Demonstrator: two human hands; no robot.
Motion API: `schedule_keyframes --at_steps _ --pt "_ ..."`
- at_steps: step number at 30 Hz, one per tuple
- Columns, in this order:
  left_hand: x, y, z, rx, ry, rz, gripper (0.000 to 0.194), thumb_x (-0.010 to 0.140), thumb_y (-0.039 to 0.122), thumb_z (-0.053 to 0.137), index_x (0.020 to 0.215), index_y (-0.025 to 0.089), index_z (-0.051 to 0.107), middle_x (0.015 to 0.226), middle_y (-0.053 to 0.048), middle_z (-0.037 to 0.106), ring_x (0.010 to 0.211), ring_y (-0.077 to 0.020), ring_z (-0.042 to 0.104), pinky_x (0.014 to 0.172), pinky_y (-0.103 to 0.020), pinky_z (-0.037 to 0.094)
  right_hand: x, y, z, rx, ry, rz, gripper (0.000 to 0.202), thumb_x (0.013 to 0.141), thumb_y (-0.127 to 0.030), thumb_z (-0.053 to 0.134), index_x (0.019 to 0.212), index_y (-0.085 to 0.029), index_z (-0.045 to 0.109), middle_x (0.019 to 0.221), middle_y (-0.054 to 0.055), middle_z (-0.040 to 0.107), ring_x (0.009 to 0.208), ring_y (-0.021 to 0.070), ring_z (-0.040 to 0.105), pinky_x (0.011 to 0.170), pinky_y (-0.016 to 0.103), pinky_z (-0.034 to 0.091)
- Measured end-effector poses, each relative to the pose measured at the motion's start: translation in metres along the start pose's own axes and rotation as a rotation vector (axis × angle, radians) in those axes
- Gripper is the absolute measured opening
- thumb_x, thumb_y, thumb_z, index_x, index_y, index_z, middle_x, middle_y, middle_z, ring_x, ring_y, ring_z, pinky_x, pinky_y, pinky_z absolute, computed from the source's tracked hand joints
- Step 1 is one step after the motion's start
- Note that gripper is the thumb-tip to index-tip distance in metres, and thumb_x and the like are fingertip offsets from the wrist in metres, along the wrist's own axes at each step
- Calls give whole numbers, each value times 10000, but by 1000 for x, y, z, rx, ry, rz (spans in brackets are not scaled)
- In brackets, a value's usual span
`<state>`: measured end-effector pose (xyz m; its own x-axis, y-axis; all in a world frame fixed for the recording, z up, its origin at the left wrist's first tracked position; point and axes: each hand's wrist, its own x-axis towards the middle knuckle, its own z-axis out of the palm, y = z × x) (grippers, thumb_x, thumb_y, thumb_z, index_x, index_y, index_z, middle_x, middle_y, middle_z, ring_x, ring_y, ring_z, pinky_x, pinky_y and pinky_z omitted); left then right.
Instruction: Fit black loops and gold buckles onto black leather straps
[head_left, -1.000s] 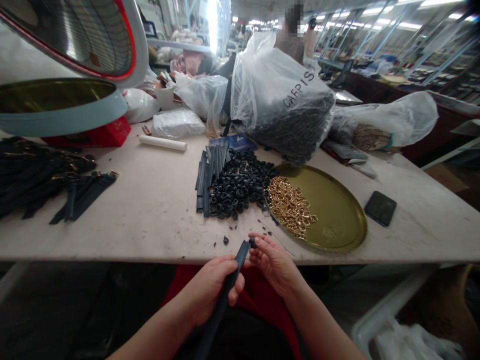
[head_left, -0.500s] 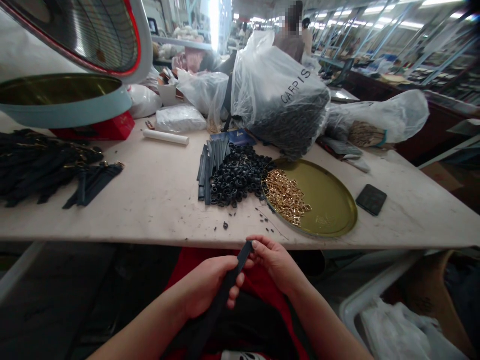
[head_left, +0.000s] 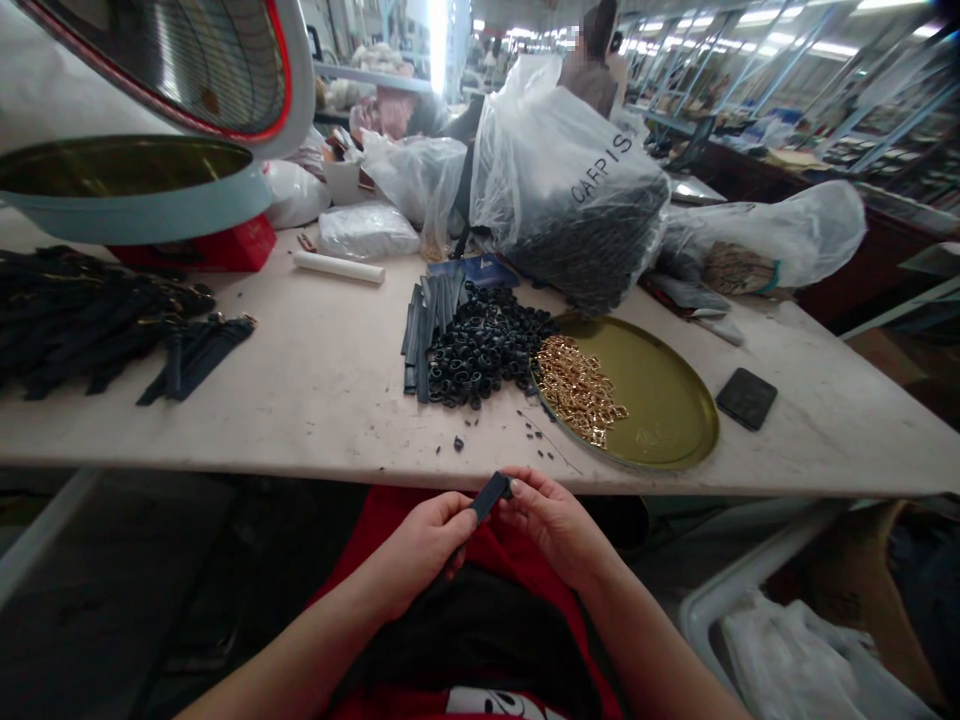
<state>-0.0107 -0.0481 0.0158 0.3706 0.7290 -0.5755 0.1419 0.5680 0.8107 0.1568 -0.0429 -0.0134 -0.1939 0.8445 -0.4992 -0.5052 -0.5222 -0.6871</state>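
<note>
In front of the table edge, my left hand (head_left: 429,550) is closed around a flat black strap (head_left: 489,496). The fingers of my right hand (head_left: 551,522) pinch the strap's upper end; a small dark piece there is too hidden to make out. Straight ahead lies a heap of small black loops (head_left: 484,345), with flat black strips (head_left: 426,325) along its left side. Gold buckles (head_left: 576,390) fill the left part of a round olive-gold tray (head_left: 667,425). Finished-looking black straps with gold-coloured ends (head_left: 67,320) are piled at the far left.
A dark phone-like slab (head_left: 747,398) lies right of the tray. Behind the heap stands a large clear plastic bag (head_left: 555,150) of dark pieces. A white tube (head_left: 339,267), a scale with a pale blue pan (head_left: 142,212) and a fan (head_left: 247,75) are at the left.
The strap's lower part, which hung below my left hand, is now out of sight behind it. My left hand has turned over the strap; my right hand still pinches the end.
</note>
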Motion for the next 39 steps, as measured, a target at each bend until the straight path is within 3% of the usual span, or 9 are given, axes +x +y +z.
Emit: schedule_keyframes --at_steps 4,9,13,19,24,28,34,36,39 --pt "4 -1 -1 207 7 38 256 773 404 440 693 165 481 456 85 377 398 -72 326 395 -191 228 2 5 -1 -53 44 -16 293 610 -278 744 849 -166 619 733 -1 657 607 90 586 653 235 458" --pt "12 -2 -9 467 3 146 244 747 313 440 553 167 453 511 59 395 486 -87 347 445 -206 211 0 2 -2 -461 29 -217 210 683 -287 679 864 -187 645 792 5 645 740 139 573 736 270 436" --pt "18 -1 -15 503 -63 63 223 722 309 431 576 156 501 503 58 381 478 -90 317 441 -207 203 0 -8 -2 -704 -86 -275 150 732 -244 618 871 -213 666 818 9 645 787 164 571 759 296 430" --pt "26 5 -16 488 -82 -52 210 685 319 432 574 158 508 488 53 389 474 -101 322 448 -209 224 4 -13 -3 -922 -121 -449 178 742 -190 603 892 -236 687 815 21 621 787 162 563 743 284 421" --pt "27 8 -12 450 -121 6 343 729 474 398 575 173 458 522 50 373 505 -108 327 469 -210 247 7 -13 -7 -755 -125 -356 156 754 -292 604 862 -221 691 757 5 586 648 122 539 639 249 425" --pt "26 7 -12 512 -108 28 325 744 461 392 577 183 413 548 50 357 520 -109 320 475 -213 239 6 -5 -9 -527 -139 -240 263 796 -404 532 874 -200 678 710 -7 564 540 87 497 554 226 410" --pt "22 5 -7 517 -158 98 288 786 386 397 588 179 419 561 46 399 530 -104 373 495 -208 293 2 1 -4 -700 -94 -377 112 727 -271 622 805 -213 678 754 5 590 736 144 535 708 267 414" --pt "18 4 -6 481 -193 116 248 800 374 413 690 168 497 599 30 494 559 -116 462 533 -208 348 1 2 -3 -587 -57 -344 180 706 -272 639 876 -212 645 740 -5 585 687 134 534 674 265 422" --pt "12 1 -3 359 -214 75 367 810 385 427 1105 169 465 606 32 542 486 -106 490 476 -198 363 -1 10 1 -397 8 -333 389 684 -310 665 1044 -219 549 726 -26 557 607 111 511 604 246 420"
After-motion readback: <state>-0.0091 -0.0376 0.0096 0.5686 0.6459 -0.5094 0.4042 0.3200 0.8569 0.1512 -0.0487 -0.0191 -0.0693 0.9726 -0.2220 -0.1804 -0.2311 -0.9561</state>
